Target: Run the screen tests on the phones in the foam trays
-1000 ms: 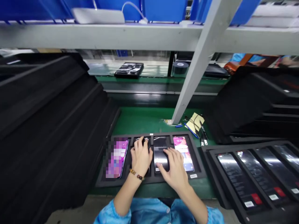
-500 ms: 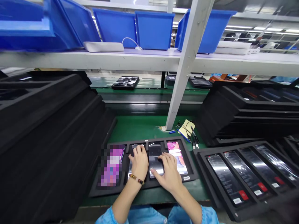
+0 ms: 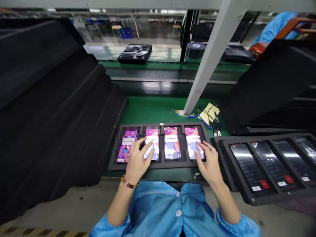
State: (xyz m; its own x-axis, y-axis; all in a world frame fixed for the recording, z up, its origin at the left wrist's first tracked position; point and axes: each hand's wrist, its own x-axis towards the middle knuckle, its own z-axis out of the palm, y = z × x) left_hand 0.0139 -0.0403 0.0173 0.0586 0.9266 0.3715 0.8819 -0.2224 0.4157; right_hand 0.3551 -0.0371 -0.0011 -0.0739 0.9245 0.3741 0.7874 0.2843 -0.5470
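In front of me a black foam tray [image 3: 148, 166] holds several smartphones in separate slots, all with lit pink-and-purple screens. My left hand [image 3: 137, 160] is open, fingers spread over the second smartphone [image 3: 155, 154] from the left; whether the fingertips touch its glass I cannot tell. Over the lower right part of the rightmost smartphone [image 3: 192, 141] is my right hand [image 3: 208, 160], also open with bent, parted fingers. Between the hands lies the third smartphone [image 3: 172, 144], uncovered. The leftmost smartphone [image 3: 126, 144] is partly blurred and sits just left of my left hand.
Tall stacks of black trays [image 3: 49, 108] rise at the left and right. A second tray [image 3: 249, 197] of dark-screened phones lies at the right. Behind, a white post [image 3: 209, 59] meets the green bench [image 3: 148, 108] near cables, pens and yellow paper [image 3: 209, 113].
The view has tilted down. The two middle screens, dark before, are now lit. My left hand has shifted left of the second phone; my right hand has moved from the third phone to the rightmost.
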